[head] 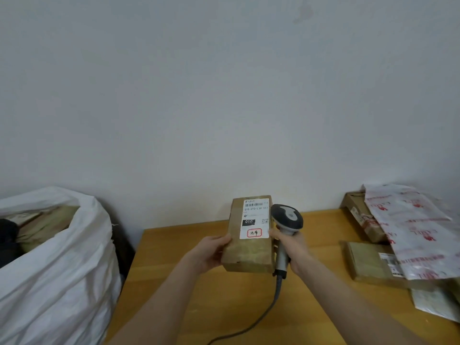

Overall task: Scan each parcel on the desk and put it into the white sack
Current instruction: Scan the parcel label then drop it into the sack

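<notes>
Misread seems likely: left hand (211,250) clasps the cardboard parcel (249,253) by its edge, right hand (296,247) grips the barcode scanner (288,216) beside, not facing, its shipping label (255,217).

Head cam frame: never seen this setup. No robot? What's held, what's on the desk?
No robot: a person wears one wide-angle camera on the head, looking forward and down, so both arms are theirs. The left grip, a bare hand, holds a brown cardboard parcel, label facing the camera. The right grip holds a corded barcode scanner beside it. On the wooden desk, to the right, lie more parcels: a flat cardboard one and a white mailer bag with red print partly over it. The white sack stands left of the desk, open, with parcels inside.
</notes>
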Tool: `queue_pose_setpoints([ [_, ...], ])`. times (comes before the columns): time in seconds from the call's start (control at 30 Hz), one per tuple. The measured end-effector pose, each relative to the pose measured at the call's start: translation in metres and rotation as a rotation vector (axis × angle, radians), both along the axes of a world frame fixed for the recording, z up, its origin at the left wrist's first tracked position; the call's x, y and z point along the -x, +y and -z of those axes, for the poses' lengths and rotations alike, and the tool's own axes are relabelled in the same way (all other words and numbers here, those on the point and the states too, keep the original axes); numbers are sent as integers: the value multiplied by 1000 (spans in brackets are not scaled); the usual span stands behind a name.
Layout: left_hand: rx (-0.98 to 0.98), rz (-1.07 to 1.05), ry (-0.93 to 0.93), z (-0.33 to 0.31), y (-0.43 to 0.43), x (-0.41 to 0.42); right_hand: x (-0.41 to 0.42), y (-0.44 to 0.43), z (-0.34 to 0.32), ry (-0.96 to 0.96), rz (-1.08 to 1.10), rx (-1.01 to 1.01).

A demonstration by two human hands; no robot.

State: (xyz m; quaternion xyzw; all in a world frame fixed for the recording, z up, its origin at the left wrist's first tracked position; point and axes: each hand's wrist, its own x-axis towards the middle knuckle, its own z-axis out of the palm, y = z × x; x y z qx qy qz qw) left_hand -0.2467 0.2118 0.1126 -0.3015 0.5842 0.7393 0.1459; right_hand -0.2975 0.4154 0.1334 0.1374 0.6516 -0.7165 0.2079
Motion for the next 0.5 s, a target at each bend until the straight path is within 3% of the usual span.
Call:
queue_pose_setpoints([
  [0.5, 274, -132, 97, 27, -6, -11, -55, -13, -30, 58, -71, 8],
])
